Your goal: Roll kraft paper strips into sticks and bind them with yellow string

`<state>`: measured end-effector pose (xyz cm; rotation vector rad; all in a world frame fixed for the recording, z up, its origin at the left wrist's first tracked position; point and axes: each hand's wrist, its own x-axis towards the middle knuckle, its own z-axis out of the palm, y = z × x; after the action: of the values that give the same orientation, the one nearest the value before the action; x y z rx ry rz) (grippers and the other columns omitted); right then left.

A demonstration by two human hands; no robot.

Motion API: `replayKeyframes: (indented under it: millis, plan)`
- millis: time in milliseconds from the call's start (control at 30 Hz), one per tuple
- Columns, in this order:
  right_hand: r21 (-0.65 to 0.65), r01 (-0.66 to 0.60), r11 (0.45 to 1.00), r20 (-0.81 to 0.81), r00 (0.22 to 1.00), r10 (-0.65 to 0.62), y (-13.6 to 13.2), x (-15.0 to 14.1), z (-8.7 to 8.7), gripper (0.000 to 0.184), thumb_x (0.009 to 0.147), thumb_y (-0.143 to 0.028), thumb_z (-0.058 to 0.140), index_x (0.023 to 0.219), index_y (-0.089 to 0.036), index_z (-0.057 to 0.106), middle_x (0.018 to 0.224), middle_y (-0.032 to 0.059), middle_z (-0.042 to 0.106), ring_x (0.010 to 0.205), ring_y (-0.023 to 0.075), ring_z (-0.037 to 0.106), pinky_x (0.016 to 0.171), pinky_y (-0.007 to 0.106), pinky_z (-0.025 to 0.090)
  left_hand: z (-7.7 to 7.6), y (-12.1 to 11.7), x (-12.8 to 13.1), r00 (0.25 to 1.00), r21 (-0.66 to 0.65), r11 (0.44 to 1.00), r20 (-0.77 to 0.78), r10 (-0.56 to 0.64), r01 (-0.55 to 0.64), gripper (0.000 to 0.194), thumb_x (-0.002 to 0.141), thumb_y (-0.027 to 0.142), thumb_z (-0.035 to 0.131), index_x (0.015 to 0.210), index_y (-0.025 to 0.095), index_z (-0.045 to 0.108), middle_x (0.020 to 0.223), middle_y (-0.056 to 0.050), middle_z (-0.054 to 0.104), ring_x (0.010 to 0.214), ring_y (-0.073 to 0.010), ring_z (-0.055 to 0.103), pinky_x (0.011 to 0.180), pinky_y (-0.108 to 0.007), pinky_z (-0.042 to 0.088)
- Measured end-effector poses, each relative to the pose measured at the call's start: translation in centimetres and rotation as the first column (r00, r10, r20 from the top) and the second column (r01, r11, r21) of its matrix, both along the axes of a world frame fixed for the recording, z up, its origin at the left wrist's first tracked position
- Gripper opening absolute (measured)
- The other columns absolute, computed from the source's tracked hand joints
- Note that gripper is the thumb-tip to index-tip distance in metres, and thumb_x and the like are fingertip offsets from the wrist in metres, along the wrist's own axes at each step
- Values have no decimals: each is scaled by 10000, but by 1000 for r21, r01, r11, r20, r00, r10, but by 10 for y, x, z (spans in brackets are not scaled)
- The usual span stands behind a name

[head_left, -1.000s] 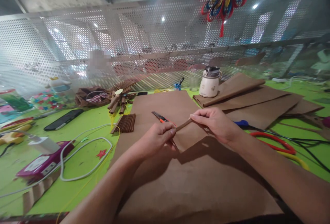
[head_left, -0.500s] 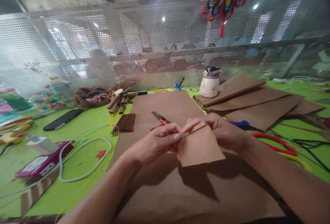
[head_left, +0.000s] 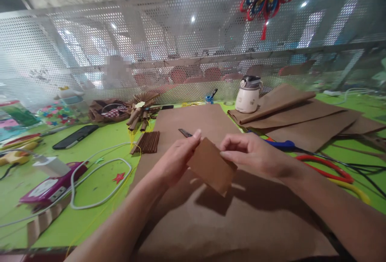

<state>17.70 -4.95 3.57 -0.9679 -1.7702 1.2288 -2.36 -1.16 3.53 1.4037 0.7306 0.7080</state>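
A small piece of brown paper (head_left: 212,166) is held up between my hands, over a large brown paper sheet (head_left: 187,230) spread on the table. My left hand (head_left: 177,159) grips its left side, thumb up along the edge. At the upper right edge, the thumb and fingers of my right hand (head_left: 249,151) pinch the paper. Behind my left hand lies a utility knife (head_left: 184,133), mostly hidden, with its blade end showing. Left of the knife sits a pleated brown paper piece (head_left: 147,142).
On the green table, left, are a phone (head_left: 75,136), a purple power strip (head_left: 51,187) and a looped white cable (head_left: 101,207). Right are stacked brown paper sheets (head_left: 301,119), a white bottle (head_left: 247,97), a blue handle (head_left: 280,144) and a red loop (head_left: 325,169).
The paper piece has turned and tilted, its lower corner now pointing down. My right hand has shifted its pinch to the right edge, and my left thumb has risen. The view moved slightly.
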Motion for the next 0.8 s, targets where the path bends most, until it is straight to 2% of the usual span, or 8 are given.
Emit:
replayKeyframes:
  millis: [33, 100, 167, 233, 300, 467, 700, 800]
  plan:
    - [-11, 7, 1000, 43, 999, -7, 0, -1, 0, 126, 838, -263, 564, 769, -158, 556, 695, -18, 535, 628, 87, 475, 565, 202, 388, 1, -1, 0, 1000, 13, 1000, -11, -1, 1, 474, 837, 543, 448, 936, 125, 648, 815, -73, 661, 695, -158, 592, 608, -252, 434]
    - [-9, 29, 1000, 122, 992, -28, -1, -1, -1, 133, 837, -263, 556, 754, -159, 560, 660, -24, 530, 587, 80, 463, 527, 197, 362, 3, -3, 1, 996, 97, 995, -82, -25, 32, 413, 790, 495, 559, 935, 120, 653, 806, -68, 661, 700, -154, 589, 603, -238, 425]
    - [-5, 63, 998, 169, 984, -61, -2, -2, -3, 145, 832, -272, 555, 747, -156, 575, 609, -29, 518, 541, 75, 449, 495, 199, 342, 3, -6, 4, 983, 181, 982, -185, -16, 51, 302, 751, 376, 646, 882, 104, 658, 675, -35, 636, 615, -125, 564, 562, -214, 396]
    - [6, 119, 993, 165, 979, -118, -1, -3, -4, 152, 816, -283, 572, 745, -151, 597, 580, -33, 505, 518, 73, 433, 476, 201, 326, 2, -7, 7, 970, 214, 977, -241, 26, 27, 218, 759, 298, 642, 816, 88, 649, 520, 9, 559, 489, -92, 506, 491, -198, 349]
    - [21, 169, 985, 106, 980, -170, 1, -4, -5, 135, 788, -282, 608, 761, -150, 620, 599, -30, 515, 539, 75, 438, 490, 201, 331, 0, -8, 9, 975, 225, 974, -213, 68, -18, 185, 776, 266, 615, 781, 82, 634, 461, 33, 500, 427, -77, 466, 449, -192, 324]
    - [-8, 189, 982, -77, 979, -189, 5, -3, -8, 102, 744, -250, 666, 800, -166, 659, 648, -26, 539, 584, 83, 460, 523, 206, 348, -4, -6, 8, 997, 239, 970, -57, 59, -43, 159, 745, 234, 635, 815, 91, 624, 535, 35, 499, 463, -90, 496, 459, -212, 402]
    - [-35, 140, 990, -220, 965, -144, 9, 5, -13, 74, 716, -216, 704, 781, -188, 725, 679, -8, 578, 610, 96, 491, 537, 217, 392, -5, -5, 5, 996, 354, 933, -32, 84, -67, 146, 762, 210, 613, 858, 103, 636, 561, 22, 529, 464, -83, 480, 443, -204, 365]
    - [-7, 145, 989, -234, 962, -143, 10, 8, -13, 76, 717, -201, 703, 786, -200, 734, 691, -10, 584, 614, 93, 503, 543, 215, 404, -3, -4, 3, 997, 352, 934, -34, 75, -58, 144, 759, 216, 622, 853, 109, 642, 572, 18, 537, 507, -90, 493, 488, -210, 387]
